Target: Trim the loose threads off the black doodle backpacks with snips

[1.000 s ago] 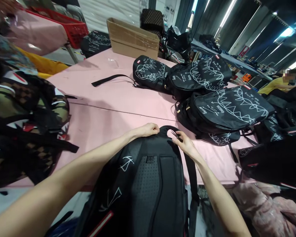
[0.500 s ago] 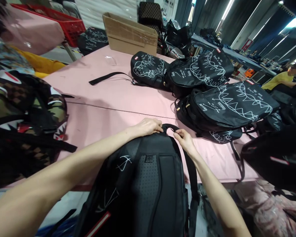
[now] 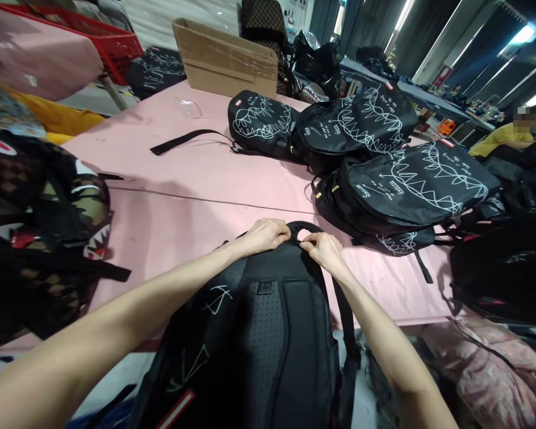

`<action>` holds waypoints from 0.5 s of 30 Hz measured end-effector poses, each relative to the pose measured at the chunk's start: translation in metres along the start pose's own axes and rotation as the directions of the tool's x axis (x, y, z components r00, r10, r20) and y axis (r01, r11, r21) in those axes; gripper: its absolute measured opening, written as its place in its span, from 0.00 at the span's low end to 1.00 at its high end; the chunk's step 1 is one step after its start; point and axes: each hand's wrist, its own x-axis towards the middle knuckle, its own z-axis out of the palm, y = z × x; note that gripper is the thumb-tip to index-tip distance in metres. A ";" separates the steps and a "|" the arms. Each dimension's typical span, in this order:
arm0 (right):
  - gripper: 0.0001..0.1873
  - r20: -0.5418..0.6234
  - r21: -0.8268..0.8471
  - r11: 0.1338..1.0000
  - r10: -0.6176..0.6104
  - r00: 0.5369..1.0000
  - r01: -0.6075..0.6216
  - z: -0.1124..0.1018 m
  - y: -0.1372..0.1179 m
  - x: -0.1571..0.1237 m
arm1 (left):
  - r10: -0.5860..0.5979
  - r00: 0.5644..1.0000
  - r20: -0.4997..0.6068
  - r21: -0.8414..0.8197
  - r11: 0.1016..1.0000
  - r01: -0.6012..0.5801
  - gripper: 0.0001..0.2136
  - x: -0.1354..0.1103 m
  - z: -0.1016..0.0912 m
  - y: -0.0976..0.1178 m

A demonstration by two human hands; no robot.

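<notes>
A black backpack [image 3: 274, 333] leans upright against the near table edge, its padded back panel and straps facing me. At its top, my left hand [image 3: 268, 235] is closed on the backpack's upper edge beside the carry handle [image 3: 307, 226]. My right hand [image 3: 325, 249] pinches just right of it, under the handle loop. What lies between those right fingertips is too small to make out. The two hands are close together, and the backpack hides the fingers' far side.
Black backpacks with white scribble prints [image 3: 422, 182] lie across the pink table [image 3: 170, 202] at right. Camouflage-and-check bags [image 3: 49, 214] crowd the left. A cardboard box [image 3: 226, 62] and a red crate [image 3: 116, 50] stand behind. Another person in yellow [image 3: 502, 136] sits far right.
My right hand has moved left, closer to my left hand, along the backpack's top. My left hand still grips beside the handle. The whole view has shifted slightly.
</notes>
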 end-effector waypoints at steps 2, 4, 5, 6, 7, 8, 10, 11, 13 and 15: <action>0.09 0.018 -0.030 1.000 -0.003 1.000 0.003 -0.001 -0.003 0.003 | -0.005 1.000 -0.007 0.001 1.000 0.005 0.10 0.000 0.000 0.000; 0.09 0.032 -0.060 0.998 -0.005 0.999 0.007 -0.001 -0.005 0.005 | -0.003 1.000 -0.007 0.005 1.000 0.003 0.10 -0.001 0.000 0.000; 0.09 0.038 -0.068 0.998 -0.011 0.999 0.013 -0.002 -0.006 0.006 | -0.002 1.000 -0.006 0.006 1.000 0.002 0.10 -0.001 -0.001 0.000; 0.09 0.044 -0.072 0.997 -0.018 0.999 0.021 -0.002 -0.006 0.008 | -0.003 1.000 -0.007 0.006 1.000 0.003 0.10 -0.001 -0.001 0.001; 0.09 0.054 -0.069 0.997 -0.023 0.998 0.027 -0.003 -0.006 0.009 | -0.005 1.000 -0.007 0.005 1.000 0.005 0.10 -0.002 -0.002 0.001; 0.08 0.068 -0.062 0.998 -0.022 0.997 0.026 -0.004 -0.006 0.010 | -0.004 1.000 -0.007 0.005 1.000 0.004 0.10 -0.002 -0.002 0.002; 0.06 0.100 -0.044 0.999 -0.003 0.995 0.008 -0.006 -0.007 0.013 | -0.002 1.000 -0.007 0.009 1.000 0.002 0.10 -0.002 -0.002 0.004; 0.06 0.116 -0.036 0.999 0.009 0.993 -0.005 -0.007 -0.008 0.014 | 0.000 1.000 -0.008 0.011 1.000 0.000 0.10 -0.002 -0.002 0.005; 0.04 0.141 -0.023 0.999 0.030 0.990 -0.027 -0.009 -0.009 0.017 | -0.001 1.000 -0.014 0.013 1.000 0.001 0.10 -0.002 -0.001 0.006; 0.03 0.149 -0.006 0.999 0.045 0.988 -0.044 -0.009 -0.010 0.018 | -0.014 1.000 -0.018 -0.014 1.000 0.013 0.10 -0.001 0.000 0.003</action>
